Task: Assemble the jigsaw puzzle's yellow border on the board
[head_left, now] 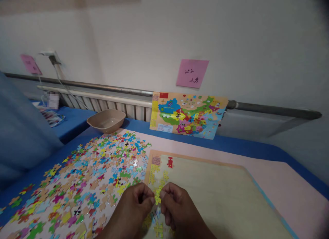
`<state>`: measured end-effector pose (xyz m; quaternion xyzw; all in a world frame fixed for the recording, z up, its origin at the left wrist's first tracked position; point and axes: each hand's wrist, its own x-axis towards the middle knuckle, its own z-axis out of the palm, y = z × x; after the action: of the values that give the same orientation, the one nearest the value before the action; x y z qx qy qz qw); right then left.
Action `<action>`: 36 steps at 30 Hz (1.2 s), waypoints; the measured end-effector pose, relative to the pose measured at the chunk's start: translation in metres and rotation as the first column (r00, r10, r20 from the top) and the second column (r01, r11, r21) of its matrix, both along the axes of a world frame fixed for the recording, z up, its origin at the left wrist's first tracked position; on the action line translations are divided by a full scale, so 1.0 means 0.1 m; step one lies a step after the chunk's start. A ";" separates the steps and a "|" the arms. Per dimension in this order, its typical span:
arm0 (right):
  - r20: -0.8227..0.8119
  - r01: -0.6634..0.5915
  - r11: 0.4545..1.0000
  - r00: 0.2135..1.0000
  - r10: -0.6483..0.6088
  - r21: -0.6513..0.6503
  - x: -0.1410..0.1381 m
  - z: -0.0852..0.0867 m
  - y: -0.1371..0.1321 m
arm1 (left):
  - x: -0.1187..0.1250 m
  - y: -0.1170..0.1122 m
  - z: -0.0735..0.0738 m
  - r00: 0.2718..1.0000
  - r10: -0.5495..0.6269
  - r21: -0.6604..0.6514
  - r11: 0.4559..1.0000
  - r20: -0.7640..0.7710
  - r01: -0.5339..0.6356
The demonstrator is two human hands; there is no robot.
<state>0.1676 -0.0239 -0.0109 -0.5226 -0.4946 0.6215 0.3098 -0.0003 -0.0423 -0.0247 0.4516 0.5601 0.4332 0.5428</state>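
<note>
Nearest the camera, left hand [131, 206] and right hand [180, 206] pinched shut on yellow jigsaw pieces [157, 194] above a wooden puzzle tray [210, 194], mostly bare with few pieces fitted, loose colored pieces [84, 187] spread beside it.

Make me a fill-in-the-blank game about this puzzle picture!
The pieces between the left hand and right hand are ____.
The flag on the map picture is ____.
The note above the map picture is ____.
The wooden puzzle tray lies to the ____ of the loose pieces.

Answers: yellow, red, pink, right.
</note>
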 end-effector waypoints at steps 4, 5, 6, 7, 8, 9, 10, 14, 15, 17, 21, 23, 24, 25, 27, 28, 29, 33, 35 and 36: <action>-0.006 0.033 0.999 0.999 -0.033 -0.031 0.01 0.01 0.02 | 0.00 -0.10 0.05 0.873 0.028 0.272 0.955 -0.487 0.121; -0.013 0.033 0.999 0.999 -0.033 -0.035 0.01 0.01 0.02 | 0.00 -0.13 0.04 0.826 0.085 0.374 0.914 -0.557 0.158; -0.018 0.031 0.999 0.999 -0.032 -0.037 0.01 0.00 0.02 | 0.00 -0.15 0.03 0.785 0.141 0.464 0.863 -0.604 0.202; -0.022 0.028 0.999 0.999 -0.028 -0.040 0.01 -0.01 0.02 | 0.01 -0.17 0.01 0.750 0.183 0.526 0.813 -0.636 0.248; -0.024 0.025 0.999 0.999 -0.026 -0.043 0.02 -0.02 0.02 | 0.01 -0.18 -0.01 0.725 0.212 0.563 0.777 -0.656 0.283; -0.025 0.021 0.999 0.999 -0.023 -0.046 0.02 -0.02 0.02 | 0.01 -0.18 -0.02 0.708 0.224 0.576 0.758 -0.670 0.305; -0.024 0.019 0.999 1.000 -0.020 -0.048 0.02 -0.03 0.02 | 0.01 -0.19 -0.03 0.697 0.230 0.577 0.754 -0.679 0.314; -0.023 0.014 0.999 1.000 -0.015 -0.047 0.02 -0.04 0.01 | 0.01 -0.17 0.00 0.684 0.234 0.576 0.750 -0.691 0.326; -0.024 0.011 0.999 1.000 -0.012 -0.048 0.02 -0.04 0.01 | 0.01 -0.17 0.01 0.683 0.235 0.581 0.742 -0.692 0.334; -0.028 0.008 0.999 1.000 -0.009 -0.052 0.02 -0.04 0.01 | 0.00 -0.15 0.04 0.684 0.241 0.598 0.723 -0.689 0.347; -0.035 0.002 0.998 0.999 -0.004 -0.058 0.02 -0.05 0.02 | -0.05 -0.13 0.03 0.667 0.261 0.642 0.640 -0.698 0.422; -0.034 -0.004 0.998 0.999 0.002 -0.062 0.01 -0.06 0.02 | -0.05 -0.14 0.02 0.621 0.312 0.657 0.597 -0.719 0.461; -0.032 -0.004 0.998 0.999 0.002 -0.065 0.01 -0.06 0.02 | -0.05 -0.15 0.02 0.591 0.345 0.659 0.584 -0.730 0.473; -0.030 -0.006 0.998 1.000 0.004 -0.068 0.00 -0.06 0.02 | -0.04 -0.16 0.02 0.556 0.381 0.660 0.575 -0.739 0.483; -0.023 -0.006 0.997 1.000 0.004 -0.071 -0.01 -0.06 0.02 | -0.01 -0.19 0.04 0.491 0.440 0.657 0.558 -0.752 0.507; -0.020 -0.007 0.997 1.000 0.005 -0.074 -0.01 -0.05 0.02 | 0.00 -0.20 0.05 0.465 0.464 0.657 0.547 -0.754 0.519; -0.019 -0.009 0.997 1.000 0.007 -0.077 -0.01 -0.05 0.02 | 0.01 -0.21 0.07 0.443 0.484 0.656 0.538 -0.755 0.529; -0.021 -0.011 0.995 1.000 0.008 -0.100 -0.02 -0.01 0.02 | 0.02 -0.21 0.11 0.391 0.523 0.646 0.511 -0.757 0.567; -0.026 -0.015 0.994 1.000 0.012 -0.109 -0.02 0.00 0.02 | 0.02 -0.21 0.11 0.379 0.529 0.640 0.498 -0.759 0.585; -0.027 -0.021 0.993 0.999 0.018 -0.112 -0.02 0.00 0.03 | 0.02 -0.21 0.10 0.379 0.527 0.637 0.492 -0.761 0.594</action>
<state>0.1658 -0.0212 -0.0111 -0.5264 -0.4598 0.6579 0.2803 0.0015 -0.0635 -0.0146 0.8270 0.4423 0.3029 -0.1695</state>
